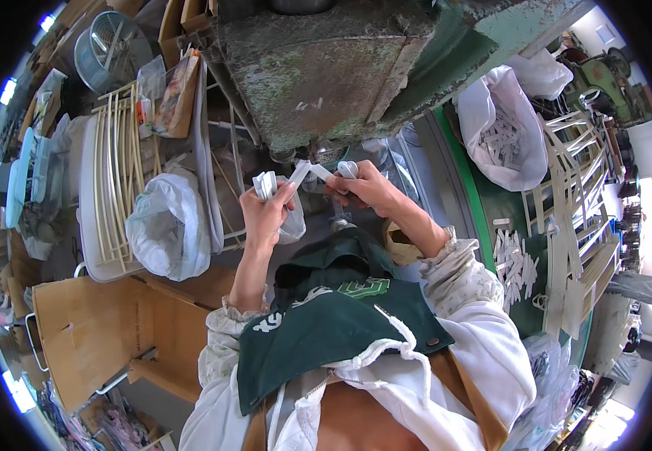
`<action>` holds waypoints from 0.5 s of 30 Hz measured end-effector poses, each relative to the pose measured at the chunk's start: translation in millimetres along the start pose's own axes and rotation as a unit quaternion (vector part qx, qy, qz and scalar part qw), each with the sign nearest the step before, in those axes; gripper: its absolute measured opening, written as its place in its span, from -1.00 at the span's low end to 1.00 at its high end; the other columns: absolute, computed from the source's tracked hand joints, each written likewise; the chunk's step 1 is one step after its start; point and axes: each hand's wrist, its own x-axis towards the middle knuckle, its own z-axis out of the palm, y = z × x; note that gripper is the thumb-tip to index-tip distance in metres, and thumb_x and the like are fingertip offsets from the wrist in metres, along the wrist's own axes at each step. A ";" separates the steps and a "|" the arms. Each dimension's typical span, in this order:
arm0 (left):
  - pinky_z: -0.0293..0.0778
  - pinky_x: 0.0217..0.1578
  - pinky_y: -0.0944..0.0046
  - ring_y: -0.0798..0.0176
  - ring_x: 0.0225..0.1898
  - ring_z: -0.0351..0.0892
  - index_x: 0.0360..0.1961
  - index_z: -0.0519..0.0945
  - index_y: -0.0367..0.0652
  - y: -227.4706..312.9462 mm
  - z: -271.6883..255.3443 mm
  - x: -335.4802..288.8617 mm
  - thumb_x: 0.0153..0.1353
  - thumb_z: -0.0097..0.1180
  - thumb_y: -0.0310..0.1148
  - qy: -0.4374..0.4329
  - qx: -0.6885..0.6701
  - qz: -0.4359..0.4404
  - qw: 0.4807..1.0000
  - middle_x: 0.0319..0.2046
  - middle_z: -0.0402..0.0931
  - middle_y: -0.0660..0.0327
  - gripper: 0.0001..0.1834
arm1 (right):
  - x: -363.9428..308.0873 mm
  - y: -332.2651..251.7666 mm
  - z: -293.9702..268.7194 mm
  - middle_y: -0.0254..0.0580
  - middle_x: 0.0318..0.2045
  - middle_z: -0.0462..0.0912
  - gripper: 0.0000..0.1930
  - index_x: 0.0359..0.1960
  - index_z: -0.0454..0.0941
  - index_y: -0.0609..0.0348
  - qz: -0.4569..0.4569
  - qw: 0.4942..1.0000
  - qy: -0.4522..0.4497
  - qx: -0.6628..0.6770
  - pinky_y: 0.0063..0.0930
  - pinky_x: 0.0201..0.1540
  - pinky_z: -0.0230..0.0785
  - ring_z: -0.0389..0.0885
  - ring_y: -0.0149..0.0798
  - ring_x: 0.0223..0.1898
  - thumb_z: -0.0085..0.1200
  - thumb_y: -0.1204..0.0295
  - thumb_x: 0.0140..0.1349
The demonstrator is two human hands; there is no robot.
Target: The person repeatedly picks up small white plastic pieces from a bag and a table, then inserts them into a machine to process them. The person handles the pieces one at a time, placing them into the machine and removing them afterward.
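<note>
I see left hand point(266, 204) clamped on a stack of white strips point(266, 183), right hand point(363, 184) pinching one strip point(308, 171) under the green press point(341, 68) (tight gap), so fingers risk a nip or the stack spills.

the worn green machine body point(341, 68) overhangs both hands at 12 o'clock and closes off upward travel. at 9 o'clock a knotted plastic bag point(166, 225) and a rack of pale strips point(115, 173) block the left side. at 3 o'clock the green table rim point(470, 195) and loose white pieces point(514, 263) limit reach. a narrow gap between the left hand point(266, 214) and right hand point(363, 188) remains passable toward 6 o'clock.
</note>
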 end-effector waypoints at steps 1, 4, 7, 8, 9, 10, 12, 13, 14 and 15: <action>-0.04 -0.78 0.55 0.58 -0.81 0.17 -0.45 0.61 -0.31 1.0 -2.7 0.1 0.09 0.22 -0.45 -0.003 -0.002 -0.007 1.000 -0.70 0.46 0.24 -0.88 | 0.5 1.5 2.2 -0.42 -0.71 0.45 -0.71 -0.46 0.60 0.25 -0.003 1.000 0.002 0.003 -0.65 -0.72 -0.06 0.24 -0.58 -0.73 0.08 0.24 0.25; -0.02 -0.77 0.53 0.58 -0.80 0.20 -0.42 0.61 -0.32 6.0 -6.0 -0.5 0.08 0.23 -0.44 -0.021 -0.010 -0.008 1.000 -0.72 0.46 0.25 -0.87 | -2.3 -2.2 5.6 -0.42 -0.71 0.45 -0.71 -0.45 0.59 0.25 -0.025 1.000 0.009 0.001 -0.66 -0.71 -0.05 0.25 -0.58 -0.73 0.07 0.24 0.25; 0.00 -0.76 0.53 0.58 -0.80 0.20 -0.42 0.62 -0.32 26.2 0.0 -4.9 0.10 0.22 -0.43 -0.048 0.004 0.031 0.998 -0.70 0.48 0.24 -0.87 | -11.9 -10.9 4.4 -0.43 -0.69 0.45 -0.72 -0.42 0.59 0.20 -0.046 0.999 0.008 0.025 -0.67 -0.70 -0.05 0.25 -0.60 -0.72 0.05 0.23 0.26; 0.02 -0.75 0.53 0.58 -0.80 0.20 -0.40 0.62 -0.31 27.7 3.4 -6.3 0.12 0.22 -0.41 -0.061 0.022 0.028 0.997 -0.66 0.53 0.21 -0.85 | -12.9 -3.3 -1.2 -0.43 -0.68 0.46 -0.73 -0.41 0.59 0.20 -0.059 0.998 0.020 0.030 -0.67 -0.70 -0.05 0.25 -0.60 -0.72 0.06 0.23 0.26; 0.04 -0.74 0.52 0.58 -0.78 0.21 -0.36 0.61 -0.31 26.6 7.6 -9.0 0.14 0.21 -0.38 -0.077 0.033 0.013 0.996 -0.57 0.59 0.15 -0.82 | -17.2 3.0 -7.1 -0.43 -0.67 0.46 -0.74 -0.41 0.59 0.19 -0.072 0.996 0.041 0.034 -0.67 -0.70 -0.05 0.26 -0.60 -0.71 0.07 0.24 0.25; 0.04 -0.74 0.52 0.57 -0.78 0.21 -0.33 0.60 -0.32 25.9 1.2 -15.6 0.15 0.20 -0.35 -0.071 0.013 0.003 0.997 -0.54 0.60 0.12 -0.79 | -27.6 -1.7 -3.7 -0.43 -0.67 0.46 -0.74 -0.41 0.59 0.20 -0.072 0.992 0.055 0.083 -0.67 -0.69 -0.06 0.25 -0.60 -0.71 0.09 0.25 0.24; 0.05 -0.72 0.52 0.55 -0.77 0.20 -0.29 0.57 -0.35 13.9 -16.8 -24.2 0.17 0.17 -0.33 -0.069 -0.036 -0.042 0.996 -0.49 0.61 0.06 -0.75 | -51.0 -7.3 -22.5 -0.41 -0.66 0.46 -0.78 -0.40 0.58 0.25 -0.071 0.967 0.204 0.136 -0.69 -0.68 -0.08 0.23 -0.60 -0.71 0.11 0.31 0.20; 0.06 -0.70 0.51 0.53 -0.76 0.20 -0.27 0.55 -0.37 6.1 -30.3 -26.9 0.17 0.15 -0.35 -0.057 -0.058 -0.069 0.994 -0.48 0.60 0.03 -0.75 | -57.3 -9.8 -42.0 -0.40 -0.66 0.47 -0.79 -0.39 0.58 0.26 -0.062 0.941 0.292 0.162 -0.69 -0.68 -0.08 0.22 -0.60 -0.71 0.11 0.33 0.18; 0.07 -0.69 0.50 0.51 -0.75 0.20 -0.25 0.53 -0.39 -6.1 -37.6 -27.0 0.14 0.12 -0.40 -0.070 -0.104 -0.092 0.988 -0.46 0.59 -0.01 -0.76 | -64.9 -6.9 -81.1 -0.38 -0.65 0.48 -0.80 -0.37 0.58 0.26 -0.096 0.911 0.361 0.176 -0.68 -0.68 -0.04 0.22 -0.59 -0.70 0.09 0.34 0.17; 0.08 -0.68 0.50 0.49 -0.74 0.20 -0.23 0.52 -0.40 -20.0 -38.2 -25.0 0.11 0.09 -0.45 -0.083 -0.148 -0.117 0.979 -0.45 0.58 -0.04 -0.76 | -63.1 20.7 -145.1 -0.36 -0.62 0.50 -0.75 -0.35 0.59 0.24 -0.173 0.888 0.385 0.182 -0.67 -0.67 0.00 0.24 -0.58 -0.69 0.07 0.27 0.19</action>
